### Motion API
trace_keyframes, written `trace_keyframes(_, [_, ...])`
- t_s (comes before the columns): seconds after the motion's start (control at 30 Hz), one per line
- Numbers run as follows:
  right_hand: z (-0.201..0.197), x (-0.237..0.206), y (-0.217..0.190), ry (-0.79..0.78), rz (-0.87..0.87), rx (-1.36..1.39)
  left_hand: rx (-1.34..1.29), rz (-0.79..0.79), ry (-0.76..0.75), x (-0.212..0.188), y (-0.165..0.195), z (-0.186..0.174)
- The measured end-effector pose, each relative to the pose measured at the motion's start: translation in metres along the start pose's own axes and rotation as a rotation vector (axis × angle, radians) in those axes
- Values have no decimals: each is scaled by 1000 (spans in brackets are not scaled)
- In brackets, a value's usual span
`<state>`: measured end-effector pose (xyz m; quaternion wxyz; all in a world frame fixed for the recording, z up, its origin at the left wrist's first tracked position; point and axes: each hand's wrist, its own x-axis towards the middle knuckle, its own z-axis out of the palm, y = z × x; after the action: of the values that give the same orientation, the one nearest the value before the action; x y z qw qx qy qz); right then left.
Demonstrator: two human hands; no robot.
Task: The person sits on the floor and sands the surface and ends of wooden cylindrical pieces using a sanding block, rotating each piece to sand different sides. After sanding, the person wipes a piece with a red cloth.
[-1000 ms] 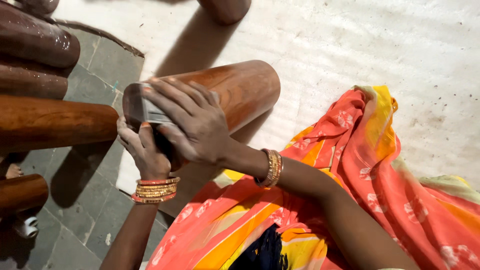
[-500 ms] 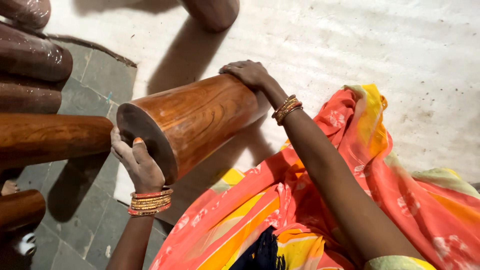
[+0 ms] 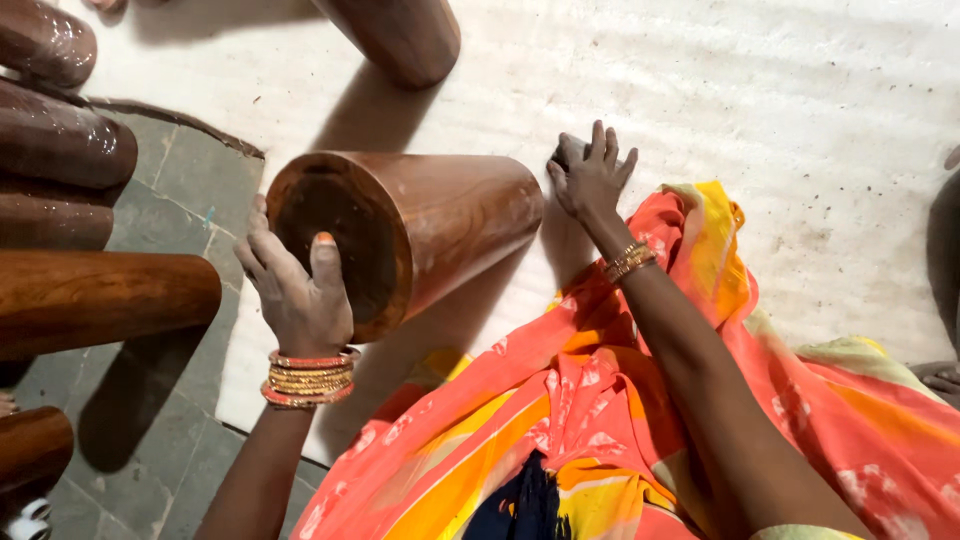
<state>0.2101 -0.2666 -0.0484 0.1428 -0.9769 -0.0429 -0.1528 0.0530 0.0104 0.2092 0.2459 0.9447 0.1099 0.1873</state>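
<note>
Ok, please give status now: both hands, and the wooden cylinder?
Left hand open, thumb on wide end of wooden cylinder. Right hand flat on white sheet beside narrow end. Other cylinders stacked left.

Centre-left of frame is blocked by the wooden drum shell [image 3: 420, 235] lying on its side, with the left hand [image 3: 298, 290] laid against its open rim. Left edge is taken by stacked wooden cylinders [image 3: 95, 290], so only a narrow gap over the grey tiles [image 3: 190, 170] is left between them and the shell. Top centre is closed by another wooden cylinder [image 3: 400, 35]. Upper right is open: the white floor sheet [image 3: 800, 130] is bare past the right hand [image 3: 590, 175]. Lower right is filled by the orange cloth [image 3: 600, 400].
</note>
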Motion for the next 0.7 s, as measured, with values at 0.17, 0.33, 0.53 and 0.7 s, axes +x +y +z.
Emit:
trace_keyframes(0.17, [22,-23,-47,-234,137,1086,-10,10,-31,21,-1,1])
trace_keyframes(0.33, [-40,-14,-112,0,112,1143,65,-70,-37,43,-1,11])
trace_keyframes(0.53, [-181,21,-170,210,-115,1177,242,-73,-75,72,19,33])
trace_keyframes(0.7, [-195,60,-149,166,-318,1085,384,102,-163,79,47,44])
